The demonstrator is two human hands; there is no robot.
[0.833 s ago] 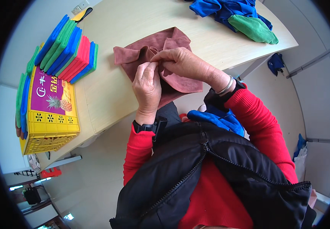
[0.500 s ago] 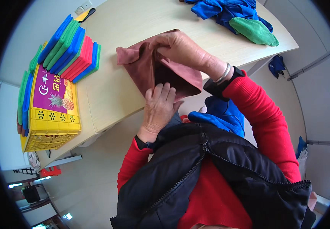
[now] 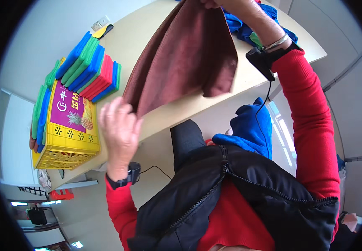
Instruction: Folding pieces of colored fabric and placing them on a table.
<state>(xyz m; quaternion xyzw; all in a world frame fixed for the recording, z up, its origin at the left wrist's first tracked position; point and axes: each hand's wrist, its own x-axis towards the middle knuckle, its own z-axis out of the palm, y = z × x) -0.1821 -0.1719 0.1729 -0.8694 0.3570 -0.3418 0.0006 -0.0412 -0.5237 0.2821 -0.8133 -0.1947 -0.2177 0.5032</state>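
The pale table (image 3: 168, 25) sits below the maroon cloth (image 3: 185, 58), which you hold stretched in the air, your left hand (image 3: 120, 127) pinching its lower corner and your right hand (image 3: 231, 5) gripping the top edge. That thin left pinch could slip, so the cloth would sag onto the stacked coloured cloths (image 3: 91, 69) beside the yellow crate (image 3: 66, 134).

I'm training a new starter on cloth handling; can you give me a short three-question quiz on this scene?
1. True or false: the large maroon-brown cloth lies flat on the pale wooden table.
2. Which hand holds the cloth's lower corner? A) left hand B) right hand
3. Fill in: the stack of folded blue, green and red cloths lies beside the yellow plastic ____.

Key: 1 false, it is lifted off the table between both hands; 2 A; 3 crate.
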